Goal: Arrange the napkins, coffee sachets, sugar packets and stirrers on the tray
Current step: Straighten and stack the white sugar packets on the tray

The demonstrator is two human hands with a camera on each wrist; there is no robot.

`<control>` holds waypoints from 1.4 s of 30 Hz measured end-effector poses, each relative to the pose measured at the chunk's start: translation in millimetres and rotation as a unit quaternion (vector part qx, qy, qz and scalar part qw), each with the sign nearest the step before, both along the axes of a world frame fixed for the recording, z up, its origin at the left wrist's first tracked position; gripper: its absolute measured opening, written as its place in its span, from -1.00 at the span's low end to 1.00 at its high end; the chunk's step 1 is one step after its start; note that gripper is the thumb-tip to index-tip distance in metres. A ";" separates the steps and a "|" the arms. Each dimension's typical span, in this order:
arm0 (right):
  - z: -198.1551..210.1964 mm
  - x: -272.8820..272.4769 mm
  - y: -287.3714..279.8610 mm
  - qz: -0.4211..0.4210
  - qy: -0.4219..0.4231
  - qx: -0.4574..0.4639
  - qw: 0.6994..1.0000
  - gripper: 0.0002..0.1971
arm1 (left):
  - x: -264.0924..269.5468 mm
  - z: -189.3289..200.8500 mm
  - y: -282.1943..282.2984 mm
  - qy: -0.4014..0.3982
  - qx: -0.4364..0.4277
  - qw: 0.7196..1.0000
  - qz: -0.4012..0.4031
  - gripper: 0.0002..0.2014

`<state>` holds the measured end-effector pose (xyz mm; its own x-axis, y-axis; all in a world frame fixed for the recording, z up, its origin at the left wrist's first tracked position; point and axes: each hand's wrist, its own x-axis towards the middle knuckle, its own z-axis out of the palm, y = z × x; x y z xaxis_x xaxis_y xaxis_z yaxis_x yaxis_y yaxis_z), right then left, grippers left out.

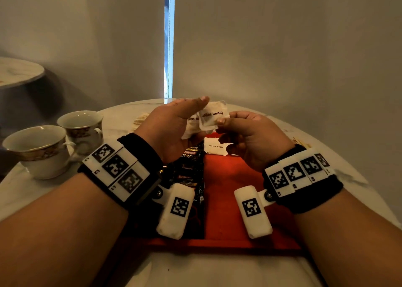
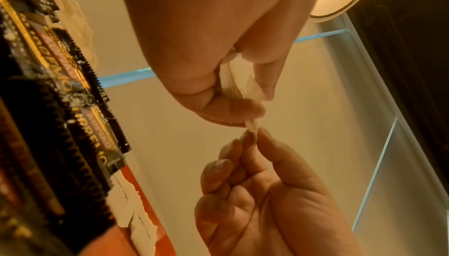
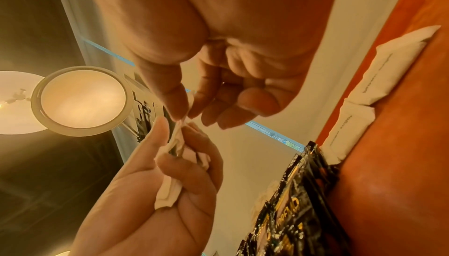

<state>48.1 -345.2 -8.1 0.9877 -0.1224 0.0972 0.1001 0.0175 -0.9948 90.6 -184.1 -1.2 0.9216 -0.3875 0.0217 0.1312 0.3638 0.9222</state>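
Two hands [image 1: 174,123] [image 1: 245,138] pinch perhaps three sugar packets [image 1: 214,117]; two more on tray [image 1: 235,173]

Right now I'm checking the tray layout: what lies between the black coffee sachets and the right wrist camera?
In the head view, only bare red tray floor lies between the coffee sachets and the right wrist camera; the sugar packets lie farther back.

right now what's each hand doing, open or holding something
Left hand: holding a bunch of brown sugar packets.
Right hand: pinching the corner of one brown sugar packet from that bunch.
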 end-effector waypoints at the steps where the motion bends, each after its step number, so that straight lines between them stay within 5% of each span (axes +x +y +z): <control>1: 0.3 0.0 -0.2 -0.002 0.002 0.006 1.000 -0.98 | 0.2 0.8 -0.1 0.010 -0.004 1.000 -0.001 -0.69; 5: 2.7 -0.1 -2.7 -0.013 0.003 0.023 1.000 -0.96 | 0.3 2.3 0.0 0.023 0.002 1.000 0.002 -0.77; 9: 5.2 -0.5 -4.4 -0.035 -0.010 0.071 0.997 -0.93 | 0.7 1.2 1.5 0.031 0.003 1.000 0.002 -0.63; 13: 5.3 0.8 -2.7 -0.058 -0.017 0.105 0.993 -0.52 | 2.5 -0.5 2.0 0.025 0.009 1.000 -0.002 -0.58; 16: 3.9 2.6 -4.2 -0.039 -0.029 0.094 0.994 -0.87 | 3.0 -1.7 3.9 -0.018 0.051 0.998 -0.012 -0.68; 24: 3.2 0.4 -0.1 0.019 -0.068 0.126 0.989 -0.71 | 1.9 -2.5 2.7 -0.052 0.045 0.996 -0.058 -0.63; 28: 1.8 2.9 -1.9 0.011 -0.069 0.126 0.990 -0.82 | 3.3 -2.6 1.9 -0.044 0.037 0.998 -0.037 -0.77; 36: -0.6 3.6 -4.6 -0.013 -0.070 0.084 0.994 -0.87 | 0.9 -2.1 2.4 -0.054 0.026 0.996 -0.061 -0.70; 42: -3.4 4.1 -0.6 -0.001 -0.073 0.046 0.996 -0.79 | 0.7 -2.9 2.3 -0.074 0.077 0.993 -0.047 -0.95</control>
<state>52.2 -345.9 -11.6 0.9637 -0.1391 0.2277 0.2433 0.1080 -0.9639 91.3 -181.7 -4.1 0.8720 -0.4813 0.0889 0.0160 0.2097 0.9776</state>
